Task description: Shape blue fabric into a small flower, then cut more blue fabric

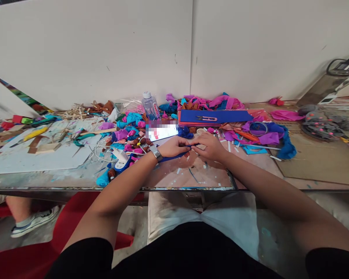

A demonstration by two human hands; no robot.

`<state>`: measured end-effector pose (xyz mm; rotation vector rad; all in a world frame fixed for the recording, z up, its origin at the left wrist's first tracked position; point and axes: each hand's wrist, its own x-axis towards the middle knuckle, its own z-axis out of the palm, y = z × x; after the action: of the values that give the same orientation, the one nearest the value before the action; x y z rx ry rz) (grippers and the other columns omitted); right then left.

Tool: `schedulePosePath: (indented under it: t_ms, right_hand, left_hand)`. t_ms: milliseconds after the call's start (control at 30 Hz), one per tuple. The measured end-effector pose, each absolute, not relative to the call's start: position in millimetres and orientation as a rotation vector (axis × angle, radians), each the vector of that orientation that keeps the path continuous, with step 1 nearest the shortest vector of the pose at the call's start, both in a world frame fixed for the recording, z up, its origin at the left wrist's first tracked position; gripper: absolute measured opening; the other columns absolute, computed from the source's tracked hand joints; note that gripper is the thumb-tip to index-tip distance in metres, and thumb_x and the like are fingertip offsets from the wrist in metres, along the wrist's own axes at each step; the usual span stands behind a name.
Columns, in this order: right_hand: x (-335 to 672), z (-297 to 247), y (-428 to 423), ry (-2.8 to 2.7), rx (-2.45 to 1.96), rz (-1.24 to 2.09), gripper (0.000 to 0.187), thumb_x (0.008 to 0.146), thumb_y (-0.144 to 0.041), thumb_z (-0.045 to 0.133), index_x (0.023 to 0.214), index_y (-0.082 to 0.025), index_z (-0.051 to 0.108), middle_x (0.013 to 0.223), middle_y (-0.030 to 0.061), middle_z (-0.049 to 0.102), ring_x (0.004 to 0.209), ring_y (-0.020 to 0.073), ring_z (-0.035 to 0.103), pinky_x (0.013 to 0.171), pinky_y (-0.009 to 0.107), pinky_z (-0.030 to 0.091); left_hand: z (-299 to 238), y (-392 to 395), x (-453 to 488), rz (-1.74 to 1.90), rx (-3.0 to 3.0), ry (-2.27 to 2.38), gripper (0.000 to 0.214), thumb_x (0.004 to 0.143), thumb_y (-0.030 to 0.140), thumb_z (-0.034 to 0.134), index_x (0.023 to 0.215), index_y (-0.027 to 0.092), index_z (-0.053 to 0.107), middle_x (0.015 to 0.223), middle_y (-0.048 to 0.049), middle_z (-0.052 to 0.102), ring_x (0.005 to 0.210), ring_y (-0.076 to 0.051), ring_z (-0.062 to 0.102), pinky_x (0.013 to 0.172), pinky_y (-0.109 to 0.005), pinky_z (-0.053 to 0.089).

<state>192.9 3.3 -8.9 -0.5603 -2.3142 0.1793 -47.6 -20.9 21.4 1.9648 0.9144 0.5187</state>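
Bent over a cluttered tabletop, a person in a black shirt works a blue paper strip near the front edge, at the middle of the view. At left, a white cable loops beside a blue-and-white power strip ringed by crumpled paper; a forearm swung wide could snag the cord and drag scraps along with it. Just to the right, a capped water bottle stands among more scraps, where uneven footing and a stray knock could topple it onto the lit phone lying in front. The left hand, a watch at its wrist, pinches the strip, thumb and fingers drawn together; the right hand meets it, fingertips likewise closed on the blue paper. Too hard a twist or tug between them could crease or tear it. Beyond the right hand, thread snips lie loose on blue sheets; a blind reach could nick a finger. As for writing, no words can be read on the partly pixelated phone screen, while the bottle's red label carries pale lettering that appears to say "Ganten," too small to confirm.
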Motion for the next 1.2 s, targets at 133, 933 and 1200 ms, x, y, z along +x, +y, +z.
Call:
schedulePosePath:
  t_ms: [133,933,1200]
  right_hand:
    - [192.4,-8.9,1.9,-2.322,-0.587,0.132,0.017,0.101,-0.035,0.063,0.099,-0.026,0.077,0.094,0.0066,0.083,0.090,0.0266,0.072,0.091,0.046,0.048]
    - [195.7,-12.5,8.2,-2.152,-0.854,0.155,0.012,0.095,-0.028,0.065,0.093,-0.022,0.075,0.095,0.0062,0.082,0.089,0.0253,0.072,0.085,0.040,0.046]
    - [194.8,-15.2,8.0,-2.204,-0.810,0.138,0.011,0.096,-0.029,0.066,0.096,-0.022,0.075,0.095,0.0060,0.081,0.092,0.0262,0.071,0.086,0.041,0.045]
  left_hand:
    - [24.0,-26.3,-45.8,0.529,2.263,0.980,0.038,0.101,0.044,0.056,0.081,0.016,0.072,0.066,0.0001,0.065,0.060,-0.011,0.050,0.061,-0.026,0.034]
    - [26.2,-22.3,-48.6,0.315,2.575,1.874,0.036,0.102,0.033,0.046,0.115,0.023,0.078,0.102,-0.0109,0.080,0.095,-0.028,0.074,0.079,-0.036,0.047]
    - [25.4,-24.5,-46.2,0.297,2.583,1.865,0.036,0.097,0.027,0.047,0.118,0.024,0.077,0.107,-0.0098,0.081,0.100,-0.029,0.074,0.084,-0.038,0.050]
